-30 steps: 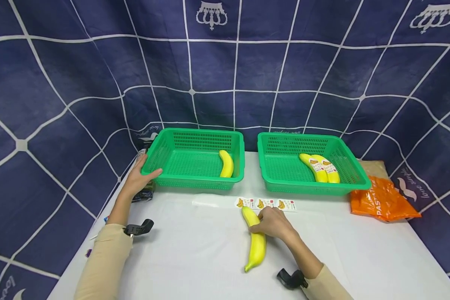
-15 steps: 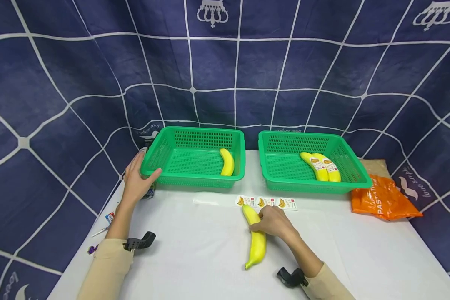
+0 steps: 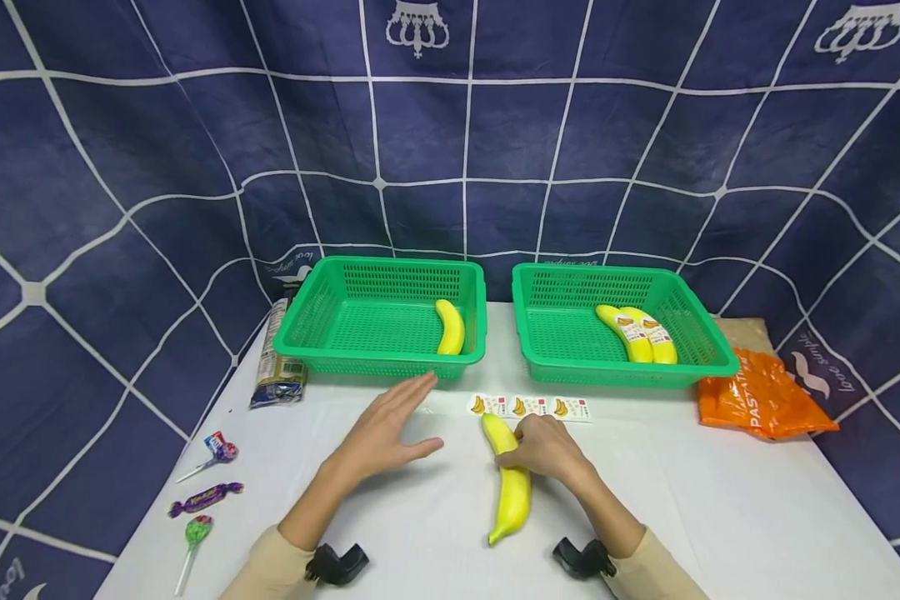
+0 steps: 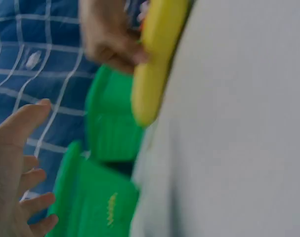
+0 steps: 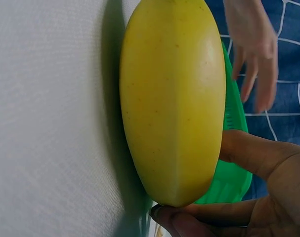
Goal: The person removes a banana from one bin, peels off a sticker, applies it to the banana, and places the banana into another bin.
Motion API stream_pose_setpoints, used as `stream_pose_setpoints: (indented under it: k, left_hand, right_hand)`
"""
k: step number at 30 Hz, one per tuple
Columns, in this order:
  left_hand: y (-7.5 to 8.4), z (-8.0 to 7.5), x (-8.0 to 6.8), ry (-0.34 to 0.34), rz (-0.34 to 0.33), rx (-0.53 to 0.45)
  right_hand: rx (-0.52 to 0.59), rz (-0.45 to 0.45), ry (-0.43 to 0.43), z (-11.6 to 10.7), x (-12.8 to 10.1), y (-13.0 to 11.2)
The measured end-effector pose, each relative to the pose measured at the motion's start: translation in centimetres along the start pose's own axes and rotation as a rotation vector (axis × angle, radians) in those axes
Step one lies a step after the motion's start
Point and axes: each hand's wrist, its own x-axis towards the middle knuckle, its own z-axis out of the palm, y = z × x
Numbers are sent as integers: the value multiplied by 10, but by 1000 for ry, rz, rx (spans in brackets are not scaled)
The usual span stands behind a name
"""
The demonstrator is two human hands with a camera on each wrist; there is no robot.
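Since the earlier frame, the left hand (image 3: pixel 381 433) is being seen away from the corner of the left green basket (image 3: pixel 322 360), where it was resting, and is now being held over the white tabletop (image 3: pixel 720 508) at lower centre of the head view, just left of the banana (image 3: pixel 512 492). Its fingers are being kept straight and spread, with nothing being held. With the hand gone from the left edge, a foil packet (image 3: pixel 276 367), two lollipops and a wrapped candy (image 3: pixel 206 498) are being revealed at the lower left.

The right hand (image 3: pixel 546 446) is being kept on the banana as before. Its fingers are being curled round the upper part of the fruit, with the thumb being pressed against the near side, as is shown in the right wrist view. The banana is lying flat on the tabletop at lower centre, its upper tip touching or just below a strip of banana stickers (image 3: pixel 528 407).

One unlabelled banana (image 3: pixel 450 327) is lying in the left green basket. Two labelled bananas (image 3: pixel 640 334) are lying side by side in the right green basket (image 3: pixel 562 373). An orange bag (image 3: pixel 761 402) is lying at the right, beside that basket.
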Motion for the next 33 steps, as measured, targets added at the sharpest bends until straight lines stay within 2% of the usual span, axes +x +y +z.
stream_pose_setpoints:
  k: [4,7,13,18,26,33]
  left_hand:
    - [9,26,12,-190,-1,51]
    - [7,43,21,-267,-7,90]
    - [1,65,29,-276,-35,140]
    - [-2,75,30,-317,-18,189]
    - [-6,79,27,-362,4,215]
    - [-9,81,30,-336,-5,197]
  right_hand:
    - [6,-6,-6,1,0,1]
    - [9,-10,-12,1,0,0]
    - [0,-14,-32,0,0,0]
    - [-1,-5,-25,0,0,1]
    - [40,-2,-53,3,-6,1]
    - [17,-10,-44,-2,-3,-2]
